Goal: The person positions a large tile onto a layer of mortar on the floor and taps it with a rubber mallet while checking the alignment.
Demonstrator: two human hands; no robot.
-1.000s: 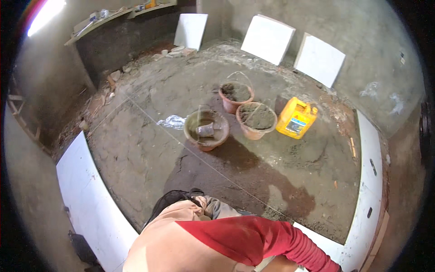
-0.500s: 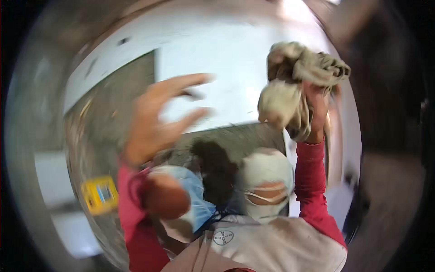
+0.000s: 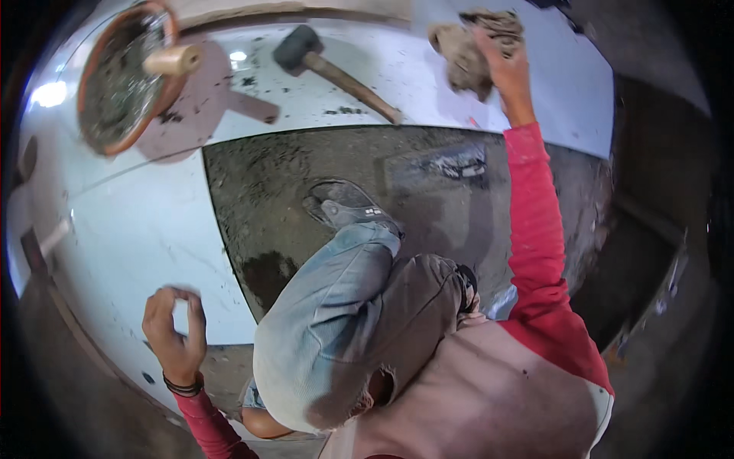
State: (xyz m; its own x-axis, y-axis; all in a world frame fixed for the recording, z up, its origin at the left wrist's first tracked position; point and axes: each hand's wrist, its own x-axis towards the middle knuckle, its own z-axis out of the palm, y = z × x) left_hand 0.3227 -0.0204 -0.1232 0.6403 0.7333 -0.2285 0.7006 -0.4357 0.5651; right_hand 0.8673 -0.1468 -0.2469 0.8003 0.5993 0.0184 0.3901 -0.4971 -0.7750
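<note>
My right hand [image 3: 502,70] is shut on a crumpled beige-grey cloth [image 3: 462,65] over the white tile [image 3: 573,99] at upper right. Low on the left, my left hand [image 3: 174,333] hovers by another tile [image 3: 138,237], fingers curled toward the thumb in a loop, nothing visible inside. A rubber mallet [image 3: 294,53] with a black head and wooden handle lies on the upper tiles, left of the cloth. Further left is an orange-brown bowl [image 3: 107,76] of wet grey mix with a wooden-handled tool [image 3: 172,61] in it.
Below the upper tiles is a bed of grey mortar [image 3: 260,168] holding a flat metal tool [image 3: 459,164], blurred in detail. My sandaled foot [image 3: 336,205] rests there beneath my bent legs. A second hammer-like tool [image 3: 42,245] lies far left; a wooden strip [image 3: 290,14] runs along the top.
My view has swung down to the tiles and mallet. My left hand has dropped lower left, its spread fingers now curled; the cloth in my right hand sits higher in view.
</note>
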